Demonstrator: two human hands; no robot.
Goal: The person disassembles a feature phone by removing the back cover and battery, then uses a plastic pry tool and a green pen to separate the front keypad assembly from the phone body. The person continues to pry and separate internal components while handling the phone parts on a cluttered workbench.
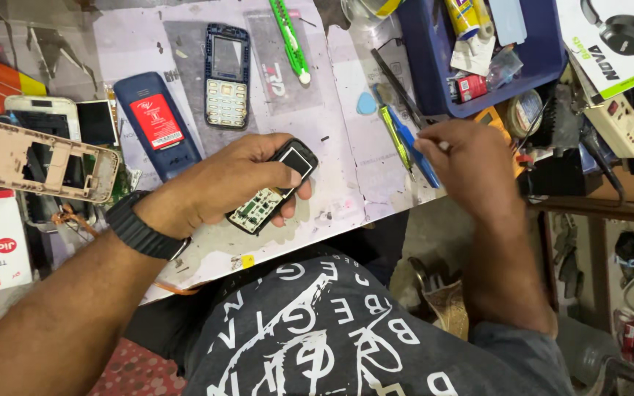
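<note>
The left hand [232,180] is closed around a small opened phone [273,189], its green circuit board and black screen showing between thumb and fingers, held just above the pale work mat [346,147] near the bench's front edge. The right hand [471,165] pinches a thin tool [398,88] at its near end, with the dark shaft running away toward the blue tray [434,81]. Beside that hand lie a blue-handled tool [412,150] and a yellow-green one [394,136]. Further back on the mat sit a blue phone front with keypad [227,77], a dark blue back cover [157,125] and a green cutter [290,40]. A beige phone frame [34,158] lies at the left
</note>
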